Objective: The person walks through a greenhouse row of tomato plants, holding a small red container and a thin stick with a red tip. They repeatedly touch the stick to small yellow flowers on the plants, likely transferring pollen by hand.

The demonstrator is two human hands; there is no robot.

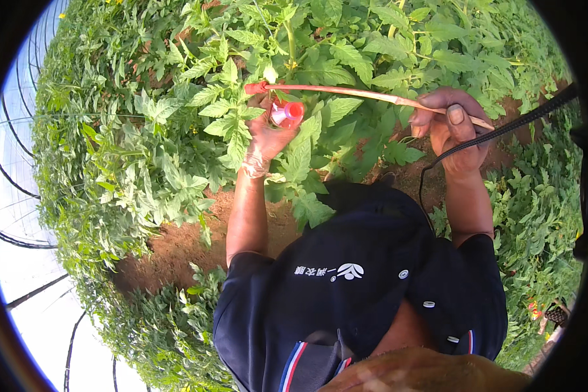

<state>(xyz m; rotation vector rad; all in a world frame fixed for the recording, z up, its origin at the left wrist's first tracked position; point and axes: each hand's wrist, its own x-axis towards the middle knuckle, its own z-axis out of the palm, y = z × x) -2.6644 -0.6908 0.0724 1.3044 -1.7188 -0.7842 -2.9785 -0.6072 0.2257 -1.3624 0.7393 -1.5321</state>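
Observation:
My left hand (269,134) is wrapped around a small plastic bottle (280,115) with an uncapped red mouth, tilted toward me. Red liquid or colouring shows at its rim. Between the thumb and fingers of my right hand (453,127) is a thin wooden stick (353,91), running leftward almost level. Its far end carries a red-soaked wrapped tip (256,88), which sits just above the bottle and close to the left fingers. A tomato plant (294,44) with a thick green stem stands right behind the tip, its leaves partly covering the left hand.
Dense tomato foliage (127,122) surrounds me on both sides. Bare reddish soil (215,235) shows between the rows. A black cord (509,122) crosses by my right wrist. At the left is the greenhouse's film wall (10,196) with dark ribs.

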